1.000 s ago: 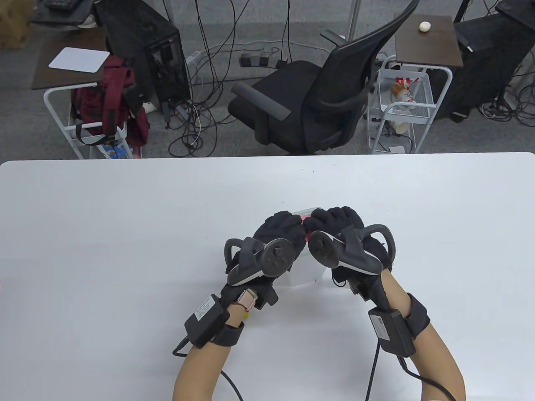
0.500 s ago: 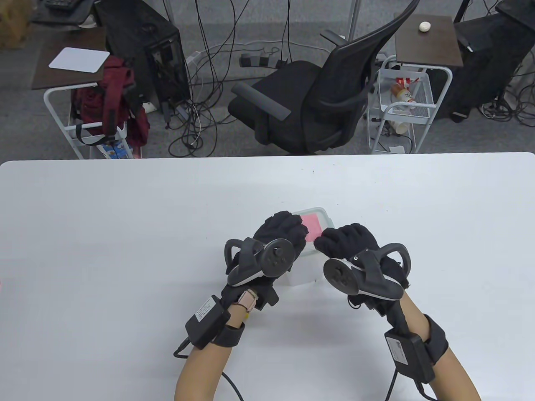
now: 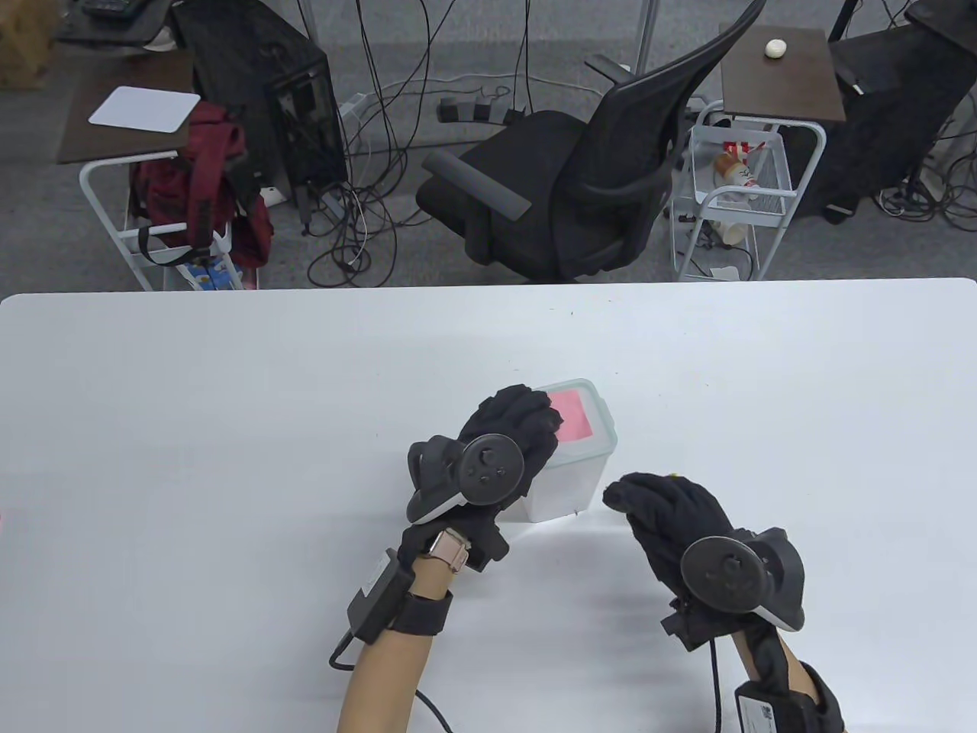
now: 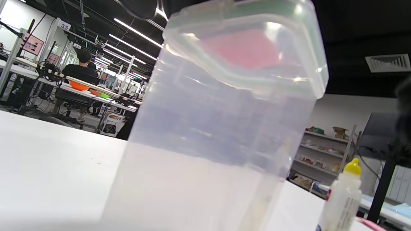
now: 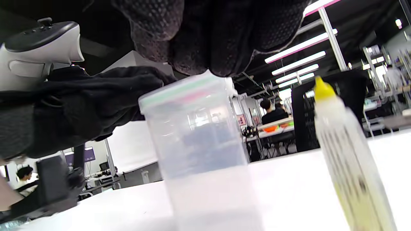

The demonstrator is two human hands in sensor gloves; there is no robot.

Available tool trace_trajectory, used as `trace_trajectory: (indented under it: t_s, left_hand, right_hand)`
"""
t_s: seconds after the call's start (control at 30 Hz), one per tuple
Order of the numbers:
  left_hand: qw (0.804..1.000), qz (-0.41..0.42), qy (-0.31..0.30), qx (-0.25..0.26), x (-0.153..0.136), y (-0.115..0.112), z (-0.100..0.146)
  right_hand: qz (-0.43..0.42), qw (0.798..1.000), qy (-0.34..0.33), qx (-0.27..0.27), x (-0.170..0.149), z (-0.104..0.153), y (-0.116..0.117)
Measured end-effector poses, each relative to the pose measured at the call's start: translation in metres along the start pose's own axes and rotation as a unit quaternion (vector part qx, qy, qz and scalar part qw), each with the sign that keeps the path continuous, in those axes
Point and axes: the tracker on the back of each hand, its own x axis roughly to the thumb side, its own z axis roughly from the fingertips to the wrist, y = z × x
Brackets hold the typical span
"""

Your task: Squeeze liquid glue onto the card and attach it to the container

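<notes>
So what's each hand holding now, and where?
The left hand grips the clear lidded container at its top left edge, beside the pink card. The right hand holds nothing visible.

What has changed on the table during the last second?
The right hand let go of the pink card on the container lid and pulled back toward the person. The left hand stays on the container, which has not moved.

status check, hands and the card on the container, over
Left hand rests on container lid. Right hand apart from it, holding nothing visible. Pink card flat on lid. Glue bottle stands nearby.
</notes>
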Motion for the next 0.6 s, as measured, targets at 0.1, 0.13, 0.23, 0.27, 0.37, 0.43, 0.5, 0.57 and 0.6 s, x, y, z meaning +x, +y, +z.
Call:
trace_trajectory:
  t_s: [0.1,0.13,0.23,0.27,0.37,0.43,0.5,0.57,0.6]
  left_hand:
    - [0.999,0.019,0.002,0.026,-0.002,0.005,0.006]
    - [0.999,0.021,0.002,0.039,-0.002,0.008,0.009]
    - [0.995,0.048,-0.013,0.085,0.002,0.020,0.031]
    - [0.994,0.058,-0.014,0.092,0.004,0.021,0.043]
    - [0.992,0.077,-0.002,0.098,0.008,0.016,0.079]
    - [0.992,0.090,0.008,0.089,0.010,0.007,0.102]
    - [0.991,0.104,0.018,0.078,0.010,-0.005,0.122]
    - [0.990,0.117,0.023,0.071,0.009,-0.016,0.137]
    - [0.990,0.119,0.023,0.068,0.008,-0.020,0.137]
  right_hand:
    - [-0.061,0.998,0.025,0.020,-0.013,0.015,0.017]
    - [-0.074,0.996,0.032,0.024,-0.017,0.018,0.020]
    - [-0.125,0.990,0.062,0.031,-0.030,0.028,0.031]
    - [-0.141,0.987,0.070,0.040,-0.034,0.030,0.032]
    - [-0.199,0.974,0.097,0.037,-0.043,0.037,0.033]
    - [-0.223,0.967,0.116,0.032,-0.049,0.041,0.034]
    - [-0.235,0.962,0.136,0.026,-0.054,0.046,0.036]
    - [-0.238,0.959,0.149,0.029,-0.059,0.049,0.039]
    - [-0.241,0.958,0.155,0.032,-0.060,0.050,0.041]
